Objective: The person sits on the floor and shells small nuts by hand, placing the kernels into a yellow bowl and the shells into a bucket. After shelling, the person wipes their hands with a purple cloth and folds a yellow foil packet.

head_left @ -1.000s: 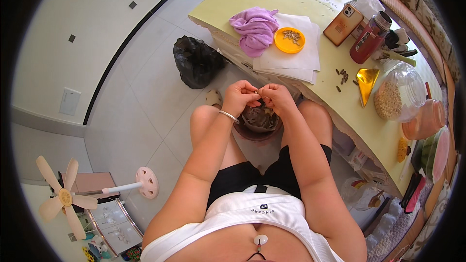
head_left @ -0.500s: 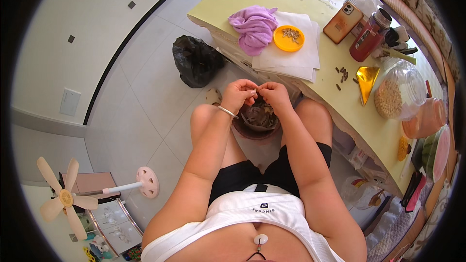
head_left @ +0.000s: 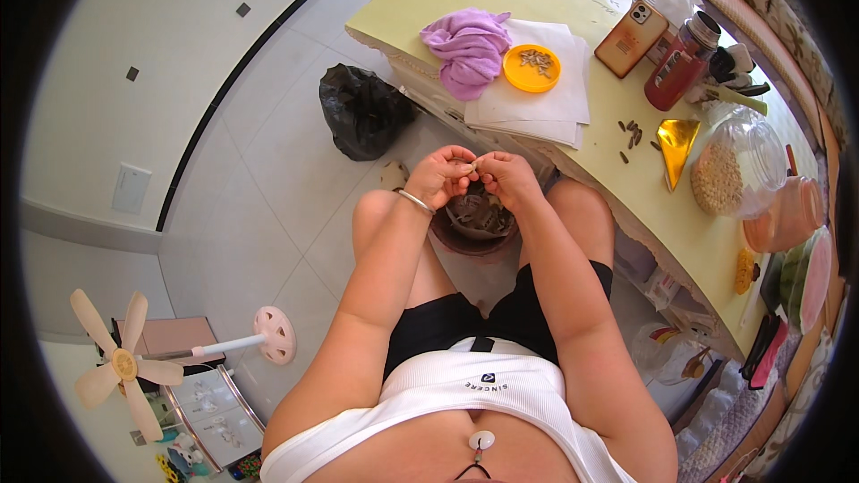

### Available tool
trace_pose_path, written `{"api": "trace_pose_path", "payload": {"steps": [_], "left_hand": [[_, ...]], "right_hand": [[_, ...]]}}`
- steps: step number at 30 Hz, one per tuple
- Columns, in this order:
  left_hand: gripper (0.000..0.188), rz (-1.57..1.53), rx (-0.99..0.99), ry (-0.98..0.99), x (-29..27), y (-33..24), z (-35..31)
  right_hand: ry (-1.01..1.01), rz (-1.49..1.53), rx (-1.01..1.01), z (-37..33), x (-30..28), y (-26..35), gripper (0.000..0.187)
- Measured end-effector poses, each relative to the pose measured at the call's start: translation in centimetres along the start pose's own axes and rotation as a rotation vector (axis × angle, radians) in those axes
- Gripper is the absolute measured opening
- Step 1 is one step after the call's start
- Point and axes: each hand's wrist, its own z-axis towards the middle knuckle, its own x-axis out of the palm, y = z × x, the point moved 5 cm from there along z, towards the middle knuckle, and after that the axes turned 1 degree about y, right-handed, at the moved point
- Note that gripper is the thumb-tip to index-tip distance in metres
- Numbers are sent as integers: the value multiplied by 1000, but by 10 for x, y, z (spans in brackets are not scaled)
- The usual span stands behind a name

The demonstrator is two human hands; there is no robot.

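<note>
My left hand [head_left: 445, 176], with a bangle on its wrist, meets my right hand [head_left: 506, 180] fingertip to fingertip between my knees. Both are closed in a pinch around a small pale piece [head_left: 474, 165], too small and covered to name for certain. Right below them stands a round reddish bin [head_left: 474, 249] holding a clear liner and brownish scraps [head_left: 481, 215]. On the table beyond, a yellow round lid [head_left: 519, 82] carries a little heap of small greyish-brown seed-like bits [head_left: 537, 61] and rests on white paper sheets [head_left: 573, 107].
The table [head_left: 662, 241] holds a purple cloth [head_left: 467, 49], a phone [head_left: 632, 38], a red flask [head_left: 682, 67], dark brown pods [head_left: 634, 136], gold foil [head_left: 677, 148] and a clear jar of pale kernels [head_left: 718, 181]. A black plastic bag [head_left: 362, 114] sits on the floor; a fan [head_left: 123, 364] stands lower left.
Both hands stay over the bin, with only slight shifts of fingers and wrists. The pale piece between the fingertips shows a little more clearly now.
</note>
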Motion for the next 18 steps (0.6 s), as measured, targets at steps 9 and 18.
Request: {"api": "trace_pose_path", "payload": {"steps": [9,18], "left_hand": [[22,194,83,-28,3,-5,-3],[20,320,166,-50,3,-12,-6]], "right_hand": [[20,-36,4,0,0,1,6],[14,18,-2,-2,5,1,4]]}}
